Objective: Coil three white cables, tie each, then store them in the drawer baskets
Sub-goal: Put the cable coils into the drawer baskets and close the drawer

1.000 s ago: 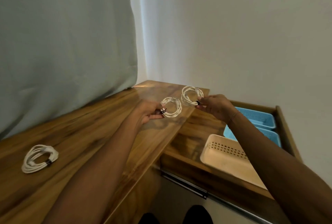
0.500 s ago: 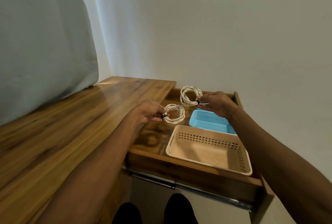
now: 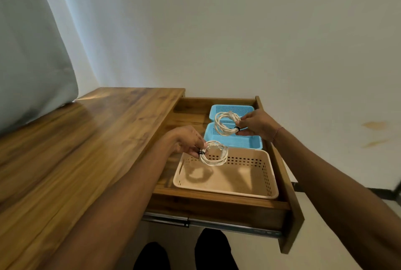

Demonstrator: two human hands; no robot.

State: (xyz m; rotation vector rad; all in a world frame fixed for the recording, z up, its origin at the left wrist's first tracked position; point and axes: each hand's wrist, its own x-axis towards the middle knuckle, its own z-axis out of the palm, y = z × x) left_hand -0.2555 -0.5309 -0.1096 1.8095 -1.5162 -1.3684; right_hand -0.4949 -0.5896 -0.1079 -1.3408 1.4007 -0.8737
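Both hands are reaching out over the open wooden drawer point(image 3: 280, 167), each one pinching a coiled white cable at its black tie. Her or his left hand point(image 3: 184, 140) is holding the nearer white cable coil point(image 3: 213, 153) by thumb and fingertips, so that the loop is hanging just above the far left part of the beige perforated plastic basket point(image 3: 256, 191) and casting a ring of shadow on its floor. Further out, the right hand point(image 3: 256, 125) is gripping the second white cable coil point(image 3: 225, 123) upright over the two light blue mesh baskets point(image 3: 249, 143), which are sitting one behind the other at the back of the drawer. Beside the drawer, the glossy wooden table point(image 3: 86, 139) is running off to the left beneath a pale grey curtain point(image 3: 32, 53).
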